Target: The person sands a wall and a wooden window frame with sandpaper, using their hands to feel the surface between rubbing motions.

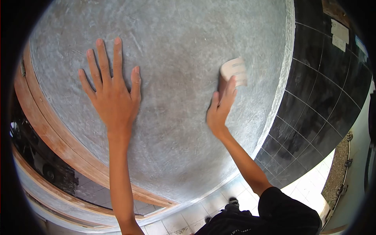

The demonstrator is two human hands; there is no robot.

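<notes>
A grey, mottled plaster wall [168, 125] fills the middle of the view. On its left part my left hand [113, 92] lies flat with the fingers spread, holding nothing. Farther right, my right hand [223, 111] presses a curled piece of sandpaper [234, 71] against the wall. The sheet is pale with printed marks on its back and brownish on the side toward the wall. Its upper end sticks out beyond my fingertips, which are slightly blurred.
A wooden frame [58, 135] with dark glass borders the wall at left. Black tiles [313, 90] with two paper labels [340, 33] stand at right. Pale floor tiles [199, 213] and my feet show below. A pebble strip [337, 172] runs at lower right.
</notes>
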